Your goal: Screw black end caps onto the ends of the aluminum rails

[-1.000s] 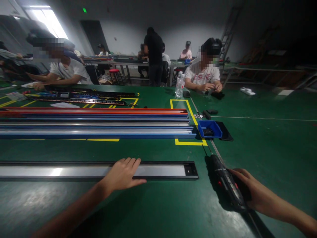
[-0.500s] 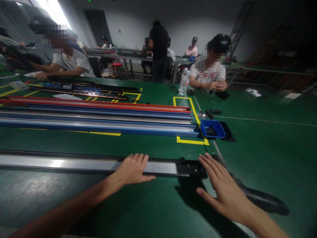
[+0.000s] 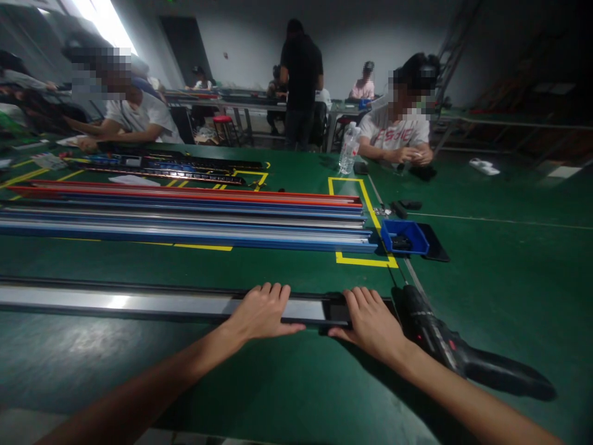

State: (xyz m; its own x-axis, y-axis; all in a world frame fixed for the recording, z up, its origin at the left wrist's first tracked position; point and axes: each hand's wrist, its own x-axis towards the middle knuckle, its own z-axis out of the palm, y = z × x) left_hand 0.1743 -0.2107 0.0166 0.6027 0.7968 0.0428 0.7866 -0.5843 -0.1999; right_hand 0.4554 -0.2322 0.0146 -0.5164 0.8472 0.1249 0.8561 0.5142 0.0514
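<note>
My left hand (image 3: 265,313) and right hand (image 3: 374,322) clasp the long black-edged rail (image 3: 176,305) beneath them on the green worktop (image 3: 287,389), fingers (image 3: 277,293) close together over its far edge, thumbs along the near one, the power screwdriver (image 3: 433,332) just beside its right end.

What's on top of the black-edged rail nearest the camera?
The left hand and right hand lie across the black-edged rail, fingers at its far edge. A silver strip shows between them; anything under the palms, and part of the right end, is covered.
</note>
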